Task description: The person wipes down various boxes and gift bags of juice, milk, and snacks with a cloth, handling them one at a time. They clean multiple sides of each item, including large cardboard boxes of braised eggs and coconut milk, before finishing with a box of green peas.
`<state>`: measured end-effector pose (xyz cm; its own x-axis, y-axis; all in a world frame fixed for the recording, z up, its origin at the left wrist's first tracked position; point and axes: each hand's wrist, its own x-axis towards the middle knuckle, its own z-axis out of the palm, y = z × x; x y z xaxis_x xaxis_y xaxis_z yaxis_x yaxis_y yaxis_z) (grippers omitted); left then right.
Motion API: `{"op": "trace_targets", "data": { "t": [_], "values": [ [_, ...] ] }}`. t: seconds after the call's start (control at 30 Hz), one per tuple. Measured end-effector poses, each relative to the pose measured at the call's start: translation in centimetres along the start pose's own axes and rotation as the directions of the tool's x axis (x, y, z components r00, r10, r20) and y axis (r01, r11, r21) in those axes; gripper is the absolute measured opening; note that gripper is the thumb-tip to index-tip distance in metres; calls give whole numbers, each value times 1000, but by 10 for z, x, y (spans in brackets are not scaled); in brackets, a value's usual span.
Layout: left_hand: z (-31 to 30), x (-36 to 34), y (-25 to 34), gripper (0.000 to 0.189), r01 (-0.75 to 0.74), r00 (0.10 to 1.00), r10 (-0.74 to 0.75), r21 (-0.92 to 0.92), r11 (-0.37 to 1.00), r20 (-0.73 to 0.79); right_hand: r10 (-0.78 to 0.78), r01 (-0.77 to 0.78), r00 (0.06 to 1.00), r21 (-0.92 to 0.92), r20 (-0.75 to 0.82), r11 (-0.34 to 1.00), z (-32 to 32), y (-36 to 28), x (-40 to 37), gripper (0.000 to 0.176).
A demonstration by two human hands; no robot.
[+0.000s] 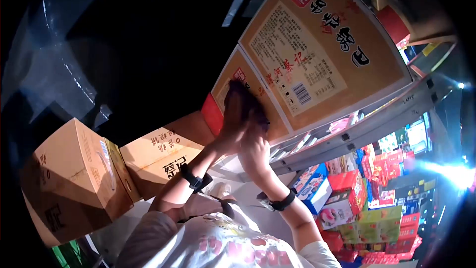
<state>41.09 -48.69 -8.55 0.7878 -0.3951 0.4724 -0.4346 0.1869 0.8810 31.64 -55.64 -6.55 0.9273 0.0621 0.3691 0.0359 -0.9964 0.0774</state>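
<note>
My left hand reaches up in front of a cardboard box, its fingers largely hidden by a dark purple cloth-like item, possibly a glove. Close beside it, my right hand has its fingers curled against the lower edge of that item. Behind both hands stands the smaller printed face of a brown carton. Its large face carries Chinese lettering, a text panel and a barcode. Dark bands circle both wrists.
Two more cardboard boxes, one tilted and one partly shaded, lie to the left. A grey metal shelf edge runs along the right. Colourful packaged goods stand beyond it, near a bright lamp.
</note>
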Motion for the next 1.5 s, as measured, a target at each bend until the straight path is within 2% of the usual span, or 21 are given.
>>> {"op": "trace_targets", "data": {
  "t": [0.07, 0.17, 0.23, 0.3, 0.37, 0.47, 0.53, 0.63, 0.67, 0.8, 0.9, 0.97, 1.07, 1.13, 1.2, 1.23, 1.27, 1.33, 1.4, 1.43, 1.5],
  "values": [
    [-3, -11, -22, 70, -140, 990, 130, 259, 956, 55, -37, 47, 990, 76, -135, 996, 8, 0, 3, 56],
    [-10, -7, -8, 68, -316, 947, 318, 291, 903, 41, -43, 51, 993, 65, -114, 997, -14, -9, 16, 59],
    [-14, 6, 1, 67, -437, 895, 445, 285, 853, 39, 54, -37, 997, 275, -56, 961, -19, -7, 26, 62],
    [-15, 31, -5, 66, -213, 976, 216, 84, 973, -36, -81, 81, 988, -7, -130, 997, -29, -5, 45, 63],
    [-24, 49, -8, 65, -208, 978, 208, 79, 975, 13, -121, 96, 982, -169, -144, 981, -42, -6, 61, 62],
    [-27, 50, -15, 67, -128, 989, 123, 63, 990, 78, -49, 30, 988, -130, -145, 991, -16, -2, 65, 61],
    [-22, 36, -38, 70, -191, 981, 186, 118, 974, 48, -47, 25, 998, -476, -34, 879, -3, -11, 52, 55],
    [-14, 7, -51, 71, -94, 994, 88, 95, 991, 64, -33, 16, 992, -144, -121, 989, 32, -7, 37, 54],
    [-11, 3, -57, 70, -56, 997, 53, 50, 997, 64, 101, 2, 971, 431, -217, 903, 30, -6, 40, 56],
    [-9, 7, -74, 81, 123, 980, -97, -143, 982, 173, 4, 20, 987, 142, -164, 990, 15, -14, 45, 56],
    [-21, 41, -54, 74, -120, 993, 120, 14, 993, -5, -30, 20, 985, -60, -172, 998, 4, -16, 71, 55],
    [-41, 62, -20, 72, -116, 992, 118, -55, 992, 35, -15, -32, 990, -328, -140, 944, -11, -18, 90, 51],
    [-57, 73, -2, 70, -106, 989, 114, -92, 990, 92, 4, -28, 991, -183, -132, 983, -12, -18, 100, 54],
    [-58, 72, -3, 70, -102, 988, 108, -61, 993, 110, 16, -50, 990, -250, -138, 967, 5, -19, 95, 54],
    [-53, 64, -20, 69, -291, 956, 289, 23, 956, 57, 151, -85, 941, 221, -303, 972, 29, -17, 87, 52],
    [-55, 57, -30, 72, -280, 957, 263, 149, 948, 123, 26, -69, 983, -236, -179, 969, 42, -19, 73, 52],
    [-50, 46, -47, 72, -278, 958, 263, 149, 949, 114, 18, -60, 984, -239, -176, 969, 61, -18, 60, 52],
    [-36, 20, -75, 77, -87, 990, 73, 113, 990, 124, -23, 35, 978, 54, -208, 998, 91, -15, 35, 52],
    [-31, -5, -73, 82, 62, 979, -84, 122, 991, 187, 0, 20, 989, 133, -148, 991, 94, -17, 11, 51],
    [-28, -10, -73, 84, 105, 973, -119, 82, 991, 198, 41, -3, 989, 260, -143, 966, 93, -20, 6, 56],
    [-22, -18, -74, 85, 82, 978, -84, 20, 996, 189, 23, -2, 996, 234, -84, 972, 90, -16, 0, 59]
  ]
}}
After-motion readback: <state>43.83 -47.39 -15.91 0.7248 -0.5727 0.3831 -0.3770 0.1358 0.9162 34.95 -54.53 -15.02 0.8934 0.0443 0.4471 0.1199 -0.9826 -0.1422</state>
